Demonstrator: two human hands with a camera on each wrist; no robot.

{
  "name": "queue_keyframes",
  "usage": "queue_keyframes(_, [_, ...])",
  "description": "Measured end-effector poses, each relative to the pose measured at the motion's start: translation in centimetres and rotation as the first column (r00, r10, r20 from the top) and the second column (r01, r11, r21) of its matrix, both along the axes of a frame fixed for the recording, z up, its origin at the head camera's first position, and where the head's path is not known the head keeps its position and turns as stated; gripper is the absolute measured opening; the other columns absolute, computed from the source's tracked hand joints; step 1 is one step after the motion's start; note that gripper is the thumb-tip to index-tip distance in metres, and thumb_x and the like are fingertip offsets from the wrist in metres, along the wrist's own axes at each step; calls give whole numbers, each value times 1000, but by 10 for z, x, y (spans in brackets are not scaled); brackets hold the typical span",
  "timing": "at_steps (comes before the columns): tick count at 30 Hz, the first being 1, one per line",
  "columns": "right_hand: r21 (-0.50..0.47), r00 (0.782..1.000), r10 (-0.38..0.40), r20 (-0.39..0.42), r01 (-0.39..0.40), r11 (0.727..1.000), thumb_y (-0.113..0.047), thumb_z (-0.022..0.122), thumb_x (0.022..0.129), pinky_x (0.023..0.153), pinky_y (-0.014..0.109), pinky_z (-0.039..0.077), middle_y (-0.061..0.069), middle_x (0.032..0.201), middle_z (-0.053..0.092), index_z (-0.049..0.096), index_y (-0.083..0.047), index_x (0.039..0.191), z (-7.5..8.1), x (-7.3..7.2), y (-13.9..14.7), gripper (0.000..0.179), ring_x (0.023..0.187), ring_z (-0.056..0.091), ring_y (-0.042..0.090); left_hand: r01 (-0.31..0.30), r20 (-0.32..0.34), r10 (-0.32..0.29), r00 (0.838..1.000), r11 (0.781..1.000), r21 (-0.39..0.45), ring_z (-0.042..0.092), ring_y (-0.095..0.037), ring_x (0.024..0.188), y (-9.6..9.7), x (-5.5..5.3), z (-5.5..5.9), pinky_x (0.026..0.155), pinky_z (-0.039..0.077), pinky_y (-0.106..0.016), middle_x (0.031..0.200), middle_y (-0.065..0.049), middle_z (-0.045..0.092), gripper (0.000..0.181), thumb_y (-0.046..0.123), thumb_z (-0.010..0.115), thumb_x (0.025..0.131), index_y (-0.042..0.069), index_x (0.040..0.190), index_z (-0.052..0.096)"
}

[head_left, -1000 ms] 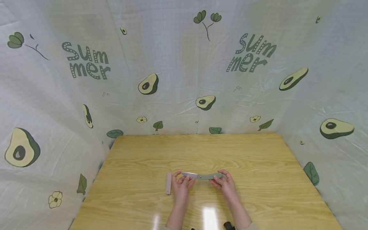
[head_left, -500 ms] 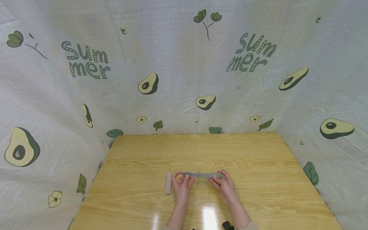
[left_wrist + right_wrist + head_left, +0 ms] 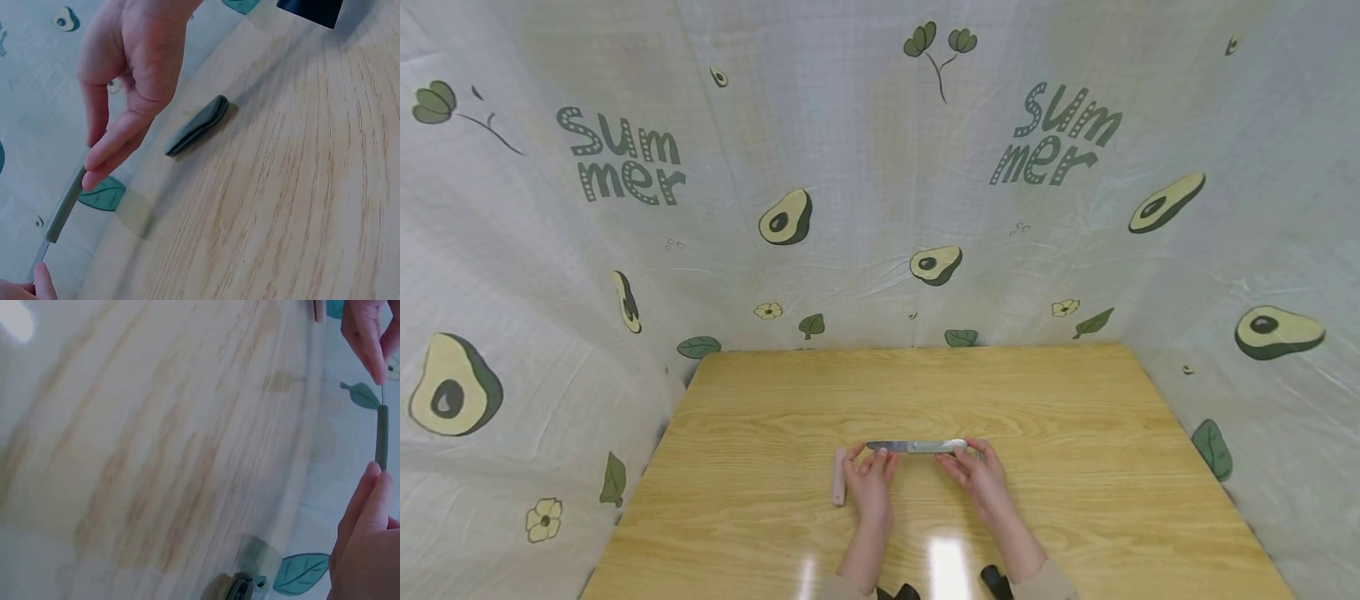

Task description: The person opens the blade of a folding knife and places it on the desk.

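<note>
An unfolded folding knife [image 3: 934, 447] with a grey-green handle is held level above the table between both hands. My left hand [image 3: 868, 487] pinches the blade near its tip, while the fingers of my right hand [image 3: 987, 482] grip the far end of the handle. In the left wrist view the handle [image 3: 65, 206] slants down from the right hand toward the left fingertips. A pink folding knife [image 3: 839, 477], folded, lies beside my left hand. Another green folding knife [image 3: 199, 125] lies folded on the table, mostly hidden behind my right hand in the head view.
The wooden table [image 3: 760, 533] meets a hanging cloth [image 3: 857, 150] printed with avocados at its back and sides. Black devices [image 3: 996, 582] sit at the wrists. Light glares off the tabletop near the front.
The knife goes from slightly bent at its hinge to straight. Both hands have shifted a little up and left in the head view, still holding it. The pink knife has stayed put.
</note>
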State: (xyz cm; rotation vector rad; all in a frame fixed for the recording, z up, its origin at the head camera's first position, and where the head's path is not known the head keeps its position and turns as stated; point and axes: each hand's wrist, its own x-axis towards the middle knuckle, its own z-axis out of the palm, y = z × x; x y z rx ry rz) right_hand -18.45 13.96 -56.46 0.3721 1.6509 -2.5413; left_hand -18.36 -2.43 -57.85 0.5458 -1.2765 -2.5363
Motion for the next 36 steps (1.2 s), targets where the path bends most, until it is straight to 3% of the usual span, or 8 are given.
queue_keyframes(5, [27,999,-52,5,52,998,3,48,99,88,24,56,22,112,57,23,15,134,-1,-4,-5,45,88,70,16,-27,13,27,1000,1000,-10,65,-19,85,0,-1,-5,89,58,-33,97,-15,51,47,-7,55,95,-7,133,28])
queue_keyframes(10, [75,998,-58,2,58,996,9,49,96,88,28,57,19,109,55,23,16,138,-6,-7,-5,50,88,67,16,16,12,-16,1000,999,-30,66,-21,91,-2,-1,-11,92,56,-36,102,-16,53,55,-5,57,94,-11,139,25])
queue_keyframes(15, [179,998,55,13,-56,982,11,52,92,86,37,59,21,104,57,15,14,147,-8,-8,-2,66,86,66,20,100,82,-94,992,992,-73,66,-25,95,-8,1,-15,91,57,-36,103,-16,55,67,-5,59,92,-8,146,20])
queue_keyframes(19, [259,989,134,62,-146,955,8,57,90,76,34,62,21,96,61,11,11,150,-7,-8,0,76,78,67,21,169,112,-160,981,982,-81,65,-27,95,-12,1,-18,92,56,-35,103,-21,55,72,-8,56,92,-8,150,13])
queue_keyframes(25, [325,975,160,156,-203,924,3,61,88,58,25,57,23,93,67,11,10,150,-7,-9,0,80,65,67,18,265,117,-253,960,959,-97,64,-24,93,-18,-1,-20,92,56,-32,111,-32,52,67,-11,45,94,-14,149,6])
queue_keyframes(36, [358,947,229,226,-300,884,-10,64,92,49,18,47,12,87,68,6,6,153,-9,-10,2,85,56,58,10,373,105,-367,925,926,-55,63,-17,88,-29,-2,-19,94,55,-33,107,-23,52,72,-6,48,97,-14,149,0])
